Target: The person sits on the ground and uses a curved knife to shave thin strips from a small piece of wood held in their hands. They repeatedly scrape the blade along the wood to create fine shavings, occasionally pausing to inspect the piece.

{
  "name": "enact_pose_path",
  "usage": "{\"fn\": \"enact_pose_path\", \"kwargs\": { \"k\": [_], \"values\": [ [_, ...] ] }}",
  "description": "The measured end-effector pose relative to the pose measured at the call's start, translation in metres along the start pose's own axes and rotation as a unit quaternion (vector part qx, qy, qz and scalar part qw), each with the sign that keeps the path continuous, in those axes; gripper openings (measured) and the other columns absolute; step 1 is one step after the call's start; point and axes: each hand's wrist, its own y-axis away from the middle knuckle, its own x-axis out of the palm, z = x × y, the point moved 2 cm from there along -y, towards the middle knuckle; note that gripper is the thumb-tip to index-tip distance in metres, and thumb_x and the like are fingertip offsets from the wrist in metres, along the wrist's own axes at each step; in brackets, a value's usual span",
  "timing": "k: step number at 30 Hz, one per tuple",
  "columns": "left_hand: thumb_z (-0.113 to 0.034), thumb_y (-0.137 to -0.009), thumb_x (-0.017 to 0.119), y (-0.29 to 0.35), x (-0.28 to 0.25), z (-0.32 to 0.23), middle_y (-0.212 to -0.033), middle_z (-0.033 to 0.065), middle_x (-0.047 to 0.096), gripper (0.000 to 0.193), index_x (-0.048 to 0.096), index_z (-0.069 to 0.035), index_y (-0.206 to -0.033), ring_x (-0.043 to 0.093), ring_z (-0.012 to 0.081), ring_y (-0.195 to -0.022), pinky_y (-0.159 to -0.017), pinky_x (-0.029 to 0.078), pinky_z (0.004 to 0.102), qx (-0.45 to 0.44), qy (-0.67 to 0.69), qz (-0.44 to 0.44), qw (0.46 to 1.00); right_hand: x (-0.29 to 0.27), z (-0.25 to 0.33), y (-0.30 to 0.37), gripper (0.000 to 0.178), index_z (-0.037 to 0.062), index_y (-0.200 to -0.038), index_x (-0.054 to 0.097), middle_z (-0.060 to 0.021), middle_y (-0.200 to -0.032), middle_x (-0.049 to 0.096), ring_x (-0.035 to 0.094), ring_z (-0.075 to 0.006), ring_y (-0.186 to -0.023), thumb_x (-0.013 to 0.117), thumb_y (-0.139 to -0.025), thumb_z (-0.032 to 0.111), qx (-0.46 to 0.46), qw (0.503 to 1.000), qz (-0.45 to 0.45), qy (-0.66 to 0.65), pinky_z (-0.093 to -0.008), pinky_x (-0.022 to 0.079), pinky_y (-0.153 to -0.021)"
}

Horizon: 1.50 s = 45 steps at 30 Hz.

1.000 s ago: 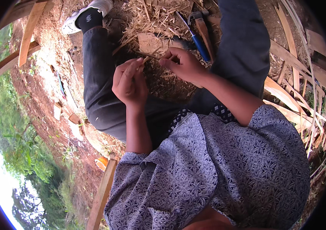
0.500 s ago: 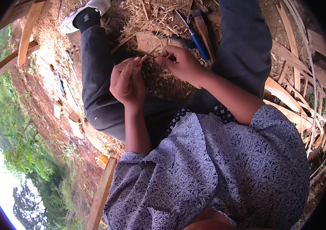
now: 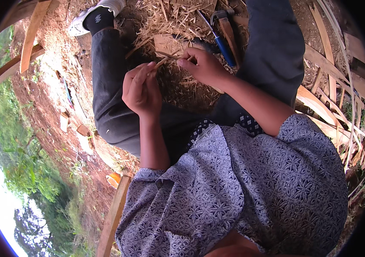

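Two hands pinch one thin stick (image 3: 165, 60) between them, above the person's lap. The left hand (image 3: 141, 88) grips its near end; the right hand (image 3: 204, 66) grips the far end. A hammer (image 3: 224, 31) lies just past them on straw scraps (image 3: 165, 21).

daylight, soft shadows, fisheye-bent edges, dark rim vignette

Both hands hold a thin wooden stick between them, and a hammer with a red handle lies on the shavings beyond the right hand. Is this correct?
Not quite. The head view shows the hammer has a blue handle, not red. The rest stands: the left hand and right hand hold the thin wooden stick between them, above the shavings.
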Motion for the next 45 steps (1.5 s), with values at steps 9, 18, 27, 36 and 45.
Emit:
{"fn": "enact_pose_path", "kwargs": {
  "k": [9,18,27,36,45],
  "values": [
    [0.014,-0.093,0.062,0.002,0.004,0.000,-0.102,0.0163,0.069,0.019,0.068,0.003,-0.108,0.072,0.0225,-0.091,-0.079,0.064,0.0330,0.006,0.003,-0.007,1.000,0.005,-0.015,-0.008,0.025,0.0030,-0.095,0.064,-0.0020,-0.076,0.062,0.060,-0.0092,-0.065,0.068,-0.099,0.027,-0.073,0.996,-0.042,0.011,-0.0268,0.043,-0.047],
    [0.013,-0.093,0.062,0.001,-0.001,-0.002,-0.102,0.0162,0.069,0.018,0.068,0.004,-0.108,0.072,0.0220,-0.090,-0.078,0.064,0.0330,0.005,-0.019,0.005,1.000,0.001,-0.021,-0.006,0.027,0.0049,-0.096,0.062,-0.0034,-0.072,0.060,0.058,-0.0112,-0.055,0.069,-0.099,0.030,-0.069,0.996,-0.038,0.049,-0.0302,0.043,-0.049],
    [0.012,-0.095,0.060,-0.002,-0.003,-0.003,-0.102,0.0152,0.068,0.015,0.068,0.005,-0.107,0.071,0.0212,-0.091,-0.077,0.064,0.0324,-0.010,0.000,-0.005,1.000,-0.006,-0.008,-0.005,0.023,0.0049,-0.102,0.062,-0.0005,-0.070,0.060,0.052,-0.0063,-0.044,0.067,-0.101,0.027,0.034,0.999,0.036,-0.014,-0.0252,0.039,-0.039],
    [0.011,-0.096,0.060,-0.003,-0.003,0.001,-0.104,0.0157,0.068,0.015,0.068,0.006,-0.108,0.071,0.0211,-0.091,-0.079,0.064,0.0322,-0.016,-0.002,-0.014,1.000,0.005,-0.006,-0.011,0.024,0.0064,-0.102,0.065,-0.0024,-0.071,0.060,0.056,-0.0098,-0.046,0.070,-0.099,0.029,-0.068,0.997,-0.013,0.022,-0.0276,0.042,-0.042],
    [0.014,-0.089,0.066,0.001,0.003,0.002,-0.097,0.0138,0.070,0.020,0.071,0.002,-0.104,0.070,0.0190,-0.086,-0.075,0.060,0.0292,-0.012,0.007,-0.030,0.999,0.007,-0.029,-0.023,0.021,0.0063,-0.101,0.064,-0.0020,-0.077,0.061,0.053,-0.0077,-0.053,0.068,-0.099,0.027,-0.089,0.994,-0.036,0.046,-0.0273,0.043,-0.047]
  ]
}}
